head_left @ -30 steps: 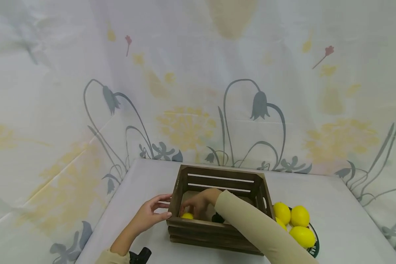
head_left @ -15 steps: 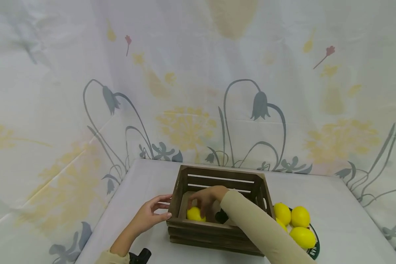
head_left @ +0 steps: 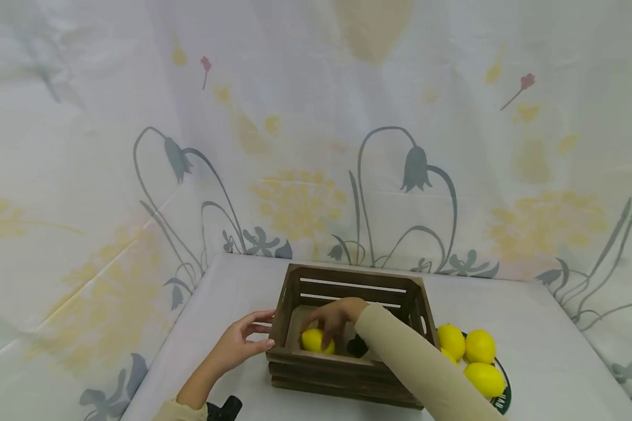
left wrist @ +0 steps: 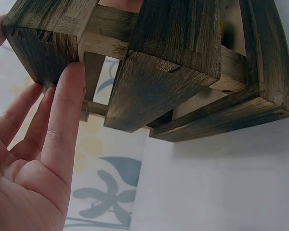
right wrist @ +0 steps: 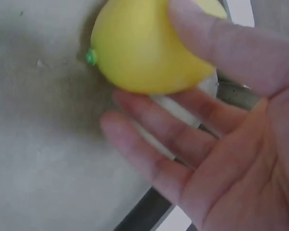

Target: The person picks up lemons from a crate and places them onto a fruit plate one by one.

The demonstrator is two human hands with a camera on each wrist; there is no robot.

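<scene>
A brown slatted wooden crate (head_left: 342, 365) stands on the white table. Inside it, near the left end, lies a yellow lemon (head_left: 313, 340) with a small green tip. My right hand (head_left: 334, 318) reaches down into the crate and grips this lemon, its thumb on one side and its fingers along the other in the right wrist view. At the crate's left end is my left hand (head_left: 242, 339), its mostly straight fingers (left wrist: 62, 115) touching the end slat.
Right of the crate, a round dark-rimmed plate (head_left: 501, 404) bears several yellow lemons (head_left: 483, 379), partly hidden by my right sleeve (head_left: 411, 356). A flower-printed cloth (head_left: 316, 146) hangs behind the table (head_left: 548, 327).
My right hand has drawn the lemon from the crate's left end a little to the right, bringing it more into sight. The left hand and crate keep their places.
</scene>
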